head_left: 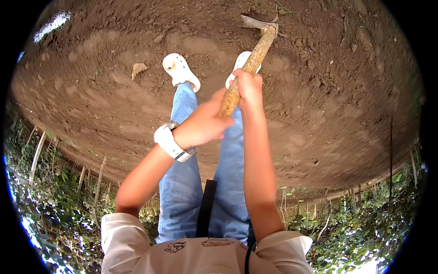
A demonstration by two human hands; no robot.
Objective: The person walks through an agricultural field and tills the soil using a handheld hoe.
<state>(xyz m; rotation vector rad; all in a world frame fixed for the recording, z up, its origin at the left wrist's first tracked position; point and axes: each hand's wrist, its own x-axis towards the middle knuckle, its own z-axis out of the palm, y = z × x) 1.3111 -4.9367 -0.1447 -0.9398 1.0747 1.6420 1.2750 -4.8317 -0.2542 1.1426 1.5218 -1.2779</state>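
Observation:
A hoe (258, 55) with a thick, rough wooden handle slants from between my legs toward the upper right. Its worn metal head (258, 22) is at the soil, and how deep the edge sits cannot be made out. Near the butt end of the handle, my left hand (207, 119) is closed, slightly blurred, with a white watch (172, 142) on its wrist. Farther up the handle, my right hand (249, 90) is wrapped round the wood. Both arms reach down in front of me.
Loose brown soil (114, 96) with clods surrounds my feet. I stand in white clogs (179, 68), the right one partly behind the handle. A dry leaf (138, 69) lies to the left. Green plants and thin wooden stakes (98, 185) line the edge behind me.

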